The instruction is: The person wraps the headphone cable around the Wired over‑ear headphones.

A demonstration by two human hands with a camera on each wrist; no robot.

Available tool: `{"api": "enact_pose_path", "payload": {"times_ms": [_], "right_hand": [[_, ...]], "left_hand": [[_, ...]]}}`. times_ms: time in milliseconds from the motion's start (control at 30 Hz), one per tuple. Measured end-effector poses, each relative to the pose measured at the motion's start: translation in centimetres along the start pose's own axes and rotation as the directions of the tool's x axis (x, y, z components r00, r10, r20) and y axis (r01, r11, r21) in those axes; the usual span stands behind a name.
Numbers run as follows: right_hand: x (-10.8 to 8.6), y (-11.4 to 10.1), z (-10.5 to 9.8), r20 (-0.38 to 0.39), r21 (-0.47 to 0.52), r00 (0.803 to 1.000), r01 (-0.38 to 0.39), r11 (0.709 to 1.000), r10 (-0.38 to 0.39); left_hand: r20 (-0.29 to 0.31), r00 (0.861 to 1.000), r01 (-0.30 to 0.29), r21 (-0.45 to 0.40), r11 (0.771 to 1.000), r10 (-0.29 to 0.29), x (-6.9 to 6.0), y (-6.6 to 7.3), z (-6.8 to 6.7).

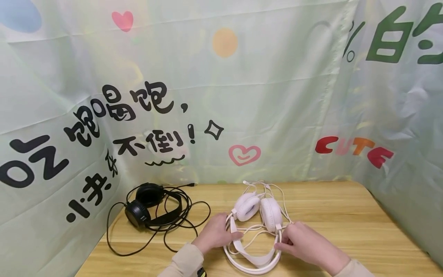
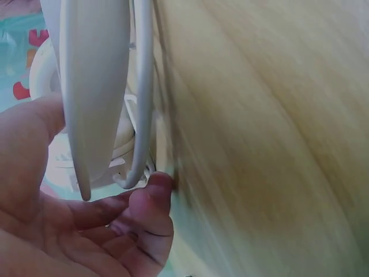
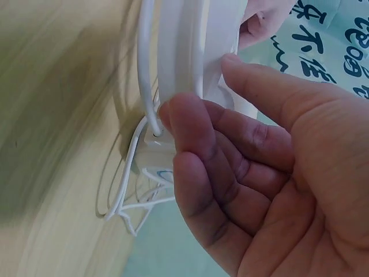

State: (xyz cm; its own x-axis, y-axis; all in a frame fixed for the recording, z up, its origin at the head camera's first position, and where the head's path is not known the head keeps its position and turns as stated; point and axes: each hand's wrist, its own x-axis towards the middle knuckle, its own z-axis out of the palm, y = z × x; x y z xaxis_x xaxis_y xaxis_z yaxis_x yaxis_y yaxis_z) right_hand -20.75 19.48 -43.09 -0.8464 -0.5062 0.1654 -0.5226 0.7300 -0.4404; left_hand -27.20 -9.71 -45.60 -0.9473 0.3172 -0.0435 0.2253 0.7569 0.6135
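A pair of white headphones [image 1: 271, 214] lies on the wooden table, ear cups toward the back and headband [image 1: 254, 271] toward the front. My left hand [image 1: 215, 233] grips the left side of the band near the ear cup, its thumb over the inner strap. On the opposite side my right hand [image 1: 305, 241] holds the band, thumb at the strap and fingers curled around the outside. The left wrist view shows the white band [image 2: 95, 86] between thumb and fingers. From the right wrist, curled fingers [image 3: 193, 124] partly hide the band.
Black headphones [image 1: 137, 214] with a loosely coiled black cable [image 1: 209, 211] lie to the left on the table [image 1: 322, 200]. The white cable [image 1: 283, 196] loops behind and between the white ear cups. A printed curtain [image 1: 277, 107] surrounds the table's back and sides.
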Motion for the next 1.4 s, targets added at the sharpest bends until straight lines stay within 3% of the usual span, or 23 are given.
{"api": "enact_pose_path", "payload": {"times_ms": [400,600,833,1167,1400], "right_hand": [[0.7,-1.3,1.0,0.035,0.058,0.999,0.029,0.998,-0.031],[1.1,-2.0,1.4,0.051,0.075,0.997,0.048,0.996,-0.052],[1.4,-2.8,1.9,0.086,0.099,0.996,0.021,0.995,-0.03],[1.6,-3.1,2.6,0.096,0.107,0.994,0.05,0.993,-0.06],[1.4,-3.0,2.9,0.076,0.09,0.994,0.073,0.993,-0.079]], "left_hand": [[-0.008,0.991,0.132,0.032,0.991,-0.132,-0.5,-0.4,-0.7],[-0.023,0.995,0.103,0.069,0.992,-0.102,-1.2,-0.5,-1.4],[0.005,0.991,0.135,0.1,0.986,-0.136,-1.9,-0.8,-2.0],[0.086,0.986,0.138,0.03,0.99,-0.14,-1.6,-1.4,-2.3],[0.101,0.987,0.13,-0.024,0.991,-0.127,-1.6,-1.2,-3.0]]}}
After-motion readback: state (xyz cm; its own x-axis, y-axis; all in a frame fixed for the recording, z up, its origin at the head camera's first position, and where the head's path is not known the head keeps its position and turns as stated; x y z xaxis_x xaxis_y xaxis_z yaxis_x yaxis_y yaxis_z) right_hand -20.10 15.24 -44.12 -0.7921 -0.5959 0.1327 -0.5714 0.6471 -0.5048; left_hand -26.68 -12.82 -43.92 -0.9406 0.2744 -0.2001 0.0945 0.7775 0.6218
